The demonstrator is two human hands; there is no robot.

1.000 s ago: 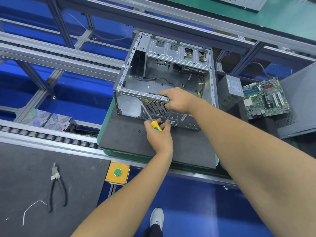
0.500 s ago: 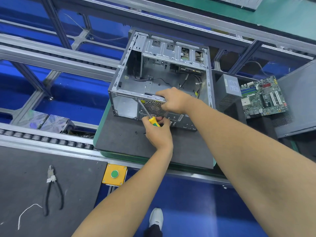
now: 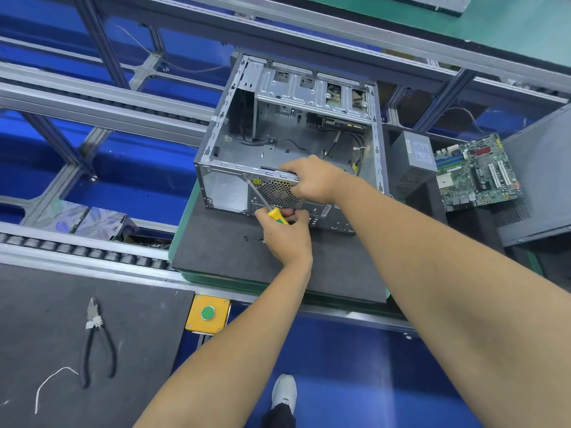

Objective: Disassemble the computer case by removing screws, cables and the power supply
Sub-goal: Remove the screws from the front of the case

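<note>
Left hand [image 3: 285, 239] still grips the yellow-handled screwdriver [image 3: 268, 201], tip on the open grey steel computer case [image 3: 234, 131]; right hand [image 3: 312, 180] keeps holding its rim; two small black screws [image 3: 246, 238] now lie loose.

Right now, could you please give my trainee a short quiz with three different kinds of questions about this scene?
1. True or false: the left hand holds a yellow-handled screwdriver.
2. The right hand grips: A) the case's rear top edge B) the pliers C) the motherboard.
3. What small dark parts lie on the foam mat beside the left hand?

Key: 1 true; 2 A; 3 loose screws.
</note>
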